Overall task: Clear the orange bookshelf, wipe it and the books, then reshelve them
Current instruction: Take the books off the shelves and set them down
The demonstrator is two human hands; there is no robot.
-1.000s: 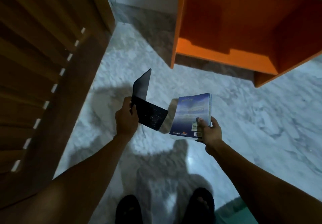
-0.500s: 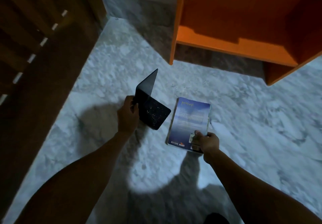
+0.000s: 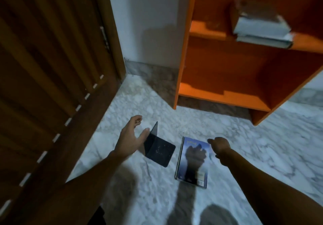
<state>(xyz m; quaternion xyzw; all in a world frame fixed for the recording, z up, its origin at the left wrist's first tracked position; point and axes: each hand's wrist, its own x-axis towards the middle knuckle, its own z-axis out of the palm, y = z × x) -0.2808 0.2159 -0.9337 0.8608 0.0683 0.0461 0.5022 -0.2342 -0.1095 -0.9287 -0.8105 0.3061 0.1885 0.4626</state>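
Both hands are empty right now. The left hand [image 3: 130, 138] is spread wide with fingers apart, thumb tip right at the upright flap of a black L-shaped bookend [image 3: 158, 150] that sits on the white marble floor [image 3: 271, 154]; can't really tell if the thumb is touching it or just beside it. The right hand [image 3: 220, 145] is loosely curled and hovers above the top right corner of a blue paperback [image 3: 192, 163], which lies flat on the floor cover side up, barcode near its lower edge, with the hand's shadow falling across it. Bookend and paperback are next to each other with a small gap between. The orange bookshelf [image 3: 225, 95] stands just beyond them against the wall; its bottom compartment is bare, and the shelf above holds a short stack of books [image 3: 262, 27] lying flat, pretty blurry. A brown slatted door [image 3: 43, 58] fills the left side.
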